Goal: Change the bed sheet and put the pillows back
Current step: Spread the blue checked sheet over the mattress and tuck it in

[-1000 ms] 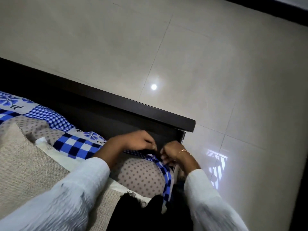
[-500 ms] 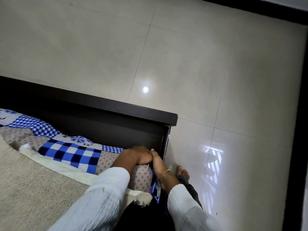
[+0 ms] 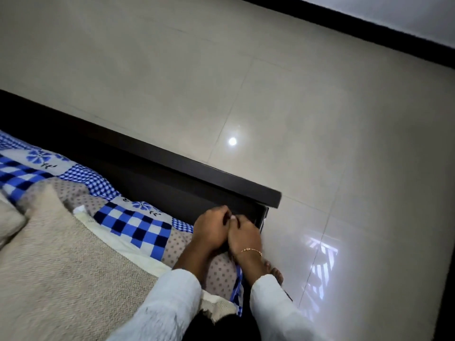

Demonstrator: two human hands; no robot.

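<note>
Leaning over the bed corner, we are seeing our two white sleeves [image 3: 172, 299] reaching forward and down from the bottom of the view. Nearest us, a beige blanket [image 3: 61, 267] is lying across the mattress, with a cream layer showing along its edge. Beyond it, the sheet [image 3: 138, 225], a patchwork of blue checks, dotted grey and blue flowers, is covering the mattress up to the dark frame [image 3: 197, 175]. Our left hand [image 3: 211, 232] and right hand [image 3: 243, 235] are touching each other at the corner, right where the sheet is meeting the frame. Both are curling their fingers down toward the gap beside the board; we cannot tell whether they are gripping the sheet there, since the fingertips are hiding one another. A thin gold bracelet [image 3: 251, 251] is circling the right wrist. A bare foot [image 3: 274, 270] is standing on the floor [image 3: 320, 107] just beside the bed. Farther off, glossy pale tiles are reflecting a round light and a window.
</note>
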